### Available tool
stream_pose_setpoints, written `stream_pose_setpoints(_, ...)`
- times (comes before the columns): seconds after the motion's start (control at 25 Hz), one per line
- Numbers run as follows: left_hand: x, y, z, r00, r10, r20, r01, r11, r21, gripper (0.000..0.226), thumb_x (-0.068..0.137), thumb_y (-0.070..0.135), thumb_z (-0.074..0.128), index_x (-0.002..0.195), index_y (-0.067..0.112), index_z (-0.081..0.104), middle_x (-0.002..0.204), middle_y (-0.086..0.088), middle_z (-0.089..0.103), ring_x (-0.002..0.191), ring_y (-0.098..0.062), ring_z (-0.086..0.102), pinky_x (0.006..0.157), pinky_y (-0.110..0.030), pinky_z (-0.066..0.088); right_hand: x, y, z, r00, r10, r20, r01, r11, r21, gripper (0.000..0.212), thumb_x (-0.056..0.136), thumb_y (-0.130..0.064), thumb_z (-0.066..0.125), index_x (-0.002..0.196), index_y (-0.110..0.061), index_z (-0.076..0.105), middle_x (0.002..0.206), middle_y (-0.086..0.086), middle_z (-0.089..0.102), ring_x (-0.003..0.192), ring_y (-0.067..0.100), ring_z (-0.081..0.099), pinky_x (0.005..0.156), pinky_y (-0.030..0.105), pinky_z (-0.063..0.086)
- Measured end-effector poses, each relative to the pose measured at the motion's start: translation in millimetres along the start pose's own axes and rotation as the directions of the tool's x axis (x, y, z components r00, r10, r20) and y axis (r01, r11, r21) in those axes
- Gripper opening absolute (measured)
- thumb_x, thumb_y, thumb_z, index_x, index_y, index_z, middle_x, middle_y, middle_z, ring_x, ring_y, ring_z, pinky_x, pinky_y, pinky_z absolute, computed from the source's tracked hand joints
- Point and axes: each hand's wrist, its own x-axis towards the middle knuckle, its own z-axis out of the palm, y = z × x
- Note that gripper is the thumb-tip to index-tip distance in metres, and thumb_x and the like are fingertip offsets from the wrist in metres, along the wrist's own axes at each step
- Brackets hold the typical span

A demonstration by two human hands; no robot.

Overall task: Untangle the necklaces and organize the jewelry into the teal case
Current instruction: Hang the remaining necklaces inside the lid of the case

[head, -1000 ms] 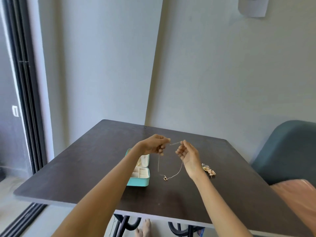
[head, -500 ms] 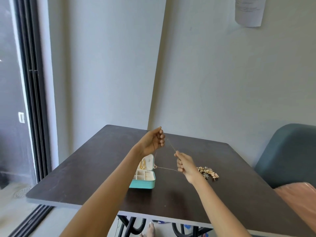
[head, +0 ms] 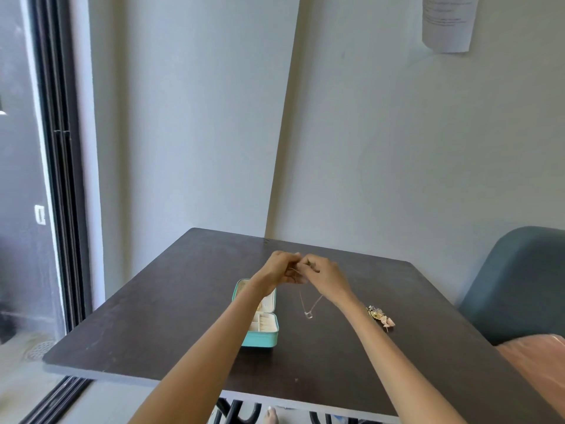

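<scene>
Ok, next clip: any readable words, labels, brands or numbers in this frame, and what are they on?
Nothing can be quoted.
Sheet of paper on the wall, top right: several lines of print, too blurred to read.
Teal case, open on the table: no visible label or brand.
Necklace and its pendant: no marking can be made out.

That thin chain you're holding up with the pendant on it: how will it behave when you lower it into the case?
Probably limp: the chain sags in a V from both hands' grip, left hand, right hand. The pendant hangs lowest, so it will likely swing and land first. It looks very fine and may snag in the case.
</scene>
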Motion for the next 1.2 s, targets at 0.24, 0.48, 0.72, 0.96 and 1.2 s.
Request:
stream_pose_setpoints(0.24, -5.4, 8.5, 6.3, 0.985, -0.101, 0.142, 0.104, 0.995, -0.008, 0.033, 0.097, 0.016, 0.033, 0.071, 0.010, 0.053, 0.057, 0.000, 0.023, 0.051, -0.012, 0.016, 0.046, -0.021, 0.025, 6.0, 1.6, -14.6, 0.995, 0.084, -0.047, -0.061, 0.925, 0.375, 0.018, 0.087, -0.039, 0.062, 0.078, -0.023, 0.064, 0.065, -0.011, 0.067, 0.063, -0.003, 0.060, 0.060, 0.016, 0.043)
stream_pose_setpoints(0.48, -7.1, 13.7, 6.2, 0.973, -0.028, 0.229, 0.139, 0.865, -0.482, 0.029, 0.090, 0.024, 0.047, 0.063, 0.015, 0.047, 0.055, 0.000, 0.052, 0.039, -0.011, 0.039, 0.042, -0.021, 0.038, -14.7, 22.7, 13.8, 0.964, 0.264, 0.022, -0.208, 0.705, 0.678, 0.023, 0.095, -0.027, 0.054, 0.090, -0.008, 0.064, 0.046, -0.008, 0.034, 0.039, 0.005, 0.032, 0.043, 0.021, 0.032)
stream_pose_setpoints(0.72, -1.0, -1.8, 0.9, 1.000, 0.022, 0.005, -0.014, 0.760, -0.650, 0.031, 0.099, 0.019, 0.039, 0.074, 0.011, 0.054, 0.110, -0.019, 0.067, 0.099, -0.033, 0.065, 0.092, -0.041, 0.049, -30.7, 26.1, 38.0, 0.980, 0.164, 0.117, -0.200, 0.731, 0.652, 0.023, 0.100, -0.015, 0.045, 0.105, -0.016, 0.066, 0.058, -0.008, 0.046, 0.054, 0.006, 0.045, 0.062, 0.020, 0.046)
stream_pose_setpoints(0.96, 1.4, -15.7, -0.7, 0.974, 0.088, -0.208, -0.122, 0.980, -0.158, 0.026, 0.099, 0.015, 0.043, 0.088, 0.004, 0.063, 0.086, -0.012, 0.068, 0.071, -0.018, 0.067, 0.070, -0.027, 0.052, -26.2, 20.6, 37.1, 0.995, 0.097, 0.011, -0.093, 0.912, 0.400, 0.014, 0.086, -0.009, 0.065, 0.083, -0.022, 0.069, 0.067, -0.008, 0.066, 0.059, 0.004, 0.059, 0.063, 0.014, 0.048)
stream_pose_setpoints(1.2, -3.4, -12.4, -2.1, 0.996, 0.076, -0.041, -0.065, 0.974, 0.216, 0.030, 0.098, 0.013, 0.046, 0.076, 0.003, 0.064, 0.062, -0.009, 0.061, 0.047, -0.011, 0.058, 0.053, -0.022, 0.049, -18.5, 21.0, 16.5, 0.997, 0.078, 0.012, -0.070, 0.800, 0.595, 0.013, 0.088, -0.006, 0.063, 0.086, -0.018, 0.069, 0.061, -0.006, 0.064, 0.053, 0.006, 0.053, 0.057, 0.017, 0.045)
